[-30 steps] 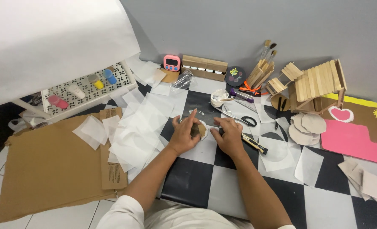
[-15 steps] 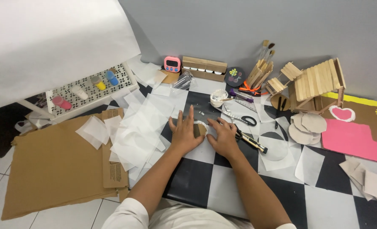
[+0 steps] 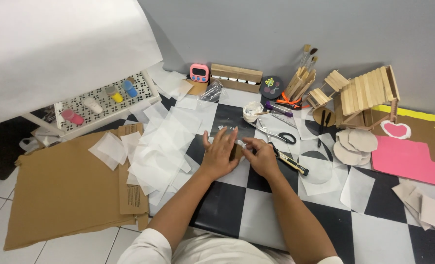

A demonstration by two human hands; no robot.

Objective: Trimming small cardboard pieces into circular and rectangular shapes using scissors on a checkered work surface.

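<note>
Lying flat on the checkered floor (image 3: 256, 215), a small brown cardboard piece (image 3: 236, 151) is pressed between the left hand (image 3: 219, 155), fingers spread pointing far, and the right hand (image 3: 261, 156), its grip pinched narrow. Its long axis cannot be told.

Left hand (image 3: 221, 153): palm down, fingers spread flat. Right hand (image 3: 259, 156): fingers curled, fingertips pinched, beside left. Both forearms extended forward, converging.

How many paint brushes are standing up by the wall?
3: the paint brushes stand bristles-up together against the grey wall, among the wooden sticks, right of the round black disc. Others may be hidden.
</note>
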